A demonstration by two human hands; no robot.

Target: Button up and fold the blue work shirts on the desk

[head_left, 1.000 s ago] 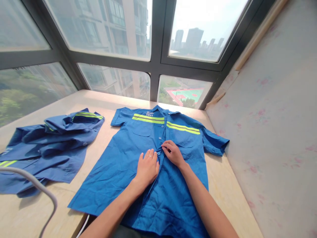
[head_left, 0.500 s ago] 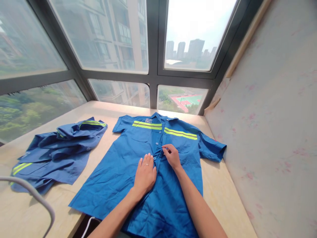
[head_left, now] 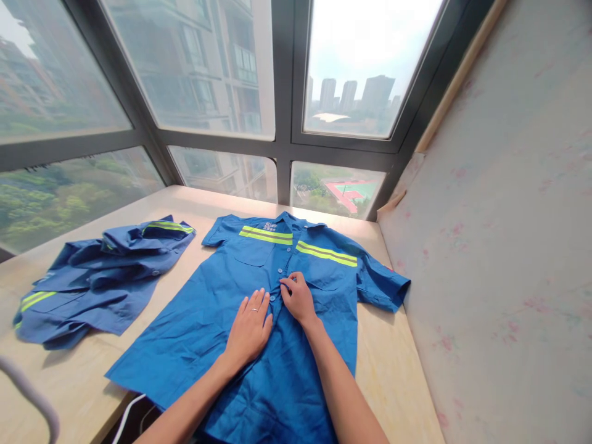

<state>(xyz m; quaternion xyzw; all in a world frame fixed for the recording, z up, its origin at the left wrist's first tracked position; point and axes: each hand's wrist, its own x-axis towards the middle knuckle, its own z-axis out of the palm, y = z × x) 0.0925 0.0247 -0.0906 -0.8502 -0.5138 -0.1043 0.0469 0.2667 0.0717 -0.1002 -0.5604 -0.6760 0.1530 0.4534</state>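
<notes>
A thick grey cable curves in at the lower left; a thin white cable shows beside the near edge of the pale, wood-grained tabletop. On the tabletop, directly before me, lies the short-sleeved blue cloth shirt, front upward, collar away from me. My left hand rests palm down on it beside the front opening, fingers extended, gripping nothing; a thin ring encircles one finger. My right hand, slightly farther off, is narrowed to a pinch, thumb and fingertips on the edge of the opening. A round pale-blue button lies between the hands. Across the chest run lime-yellow bands with a darker central line. Well apart at left lies a crumpled blue garment with similar bands. A pale, pink-flowered wall bounds the right. Beyond stand the dark grey window frame, a red-and-green sports court and hazy towers.
</notes>
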